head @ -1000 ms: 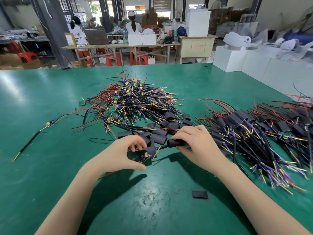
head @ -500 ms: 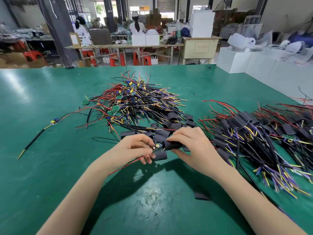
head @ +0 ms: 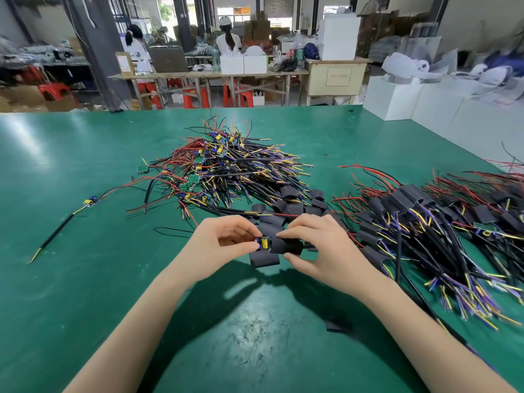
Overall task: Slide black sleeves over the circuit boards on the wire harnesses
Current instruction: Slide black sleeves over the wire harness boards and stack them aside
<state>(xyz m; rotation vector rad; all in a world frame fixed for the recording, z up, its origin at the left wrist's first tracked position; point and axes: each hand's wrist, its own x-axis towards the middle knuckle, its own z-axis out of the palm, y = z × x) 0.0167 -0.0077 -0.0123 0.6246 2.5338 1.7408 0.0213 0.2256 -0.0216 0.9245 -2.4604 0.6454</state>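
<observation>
My left hand (head: pixel 224 245) pinches a small circuit board (head: pixel 263 243) with a yellow and blue component, lifted just above the green table (head: pixel 85 279). My right hand (head: pixel 320 251) grips a black sleeve (head: pixel 286 245) whose open end meets the board. Loose black sleeves (head: pixel 289 208) lie heaped just beyond my hands. A pile of bare wire harnesses (head: pixel 226 171) with green boards sits behind them. To the right lies a pile of sleeved harnesses (head: pixel 425 222).
A single harness (head: pixel 71 219) lies stretched out at the left. One flat sleeve (head: pixel 337 326) rests near my right forearm. White boxes (head: pixel 442 109) line the table's far right edge. People work at tables in the background.
Both hands have lifted and drawn together. The board in my left hand now meets the mouth of the sleeve in my right hand; a second earlier they were apart.
</observation>
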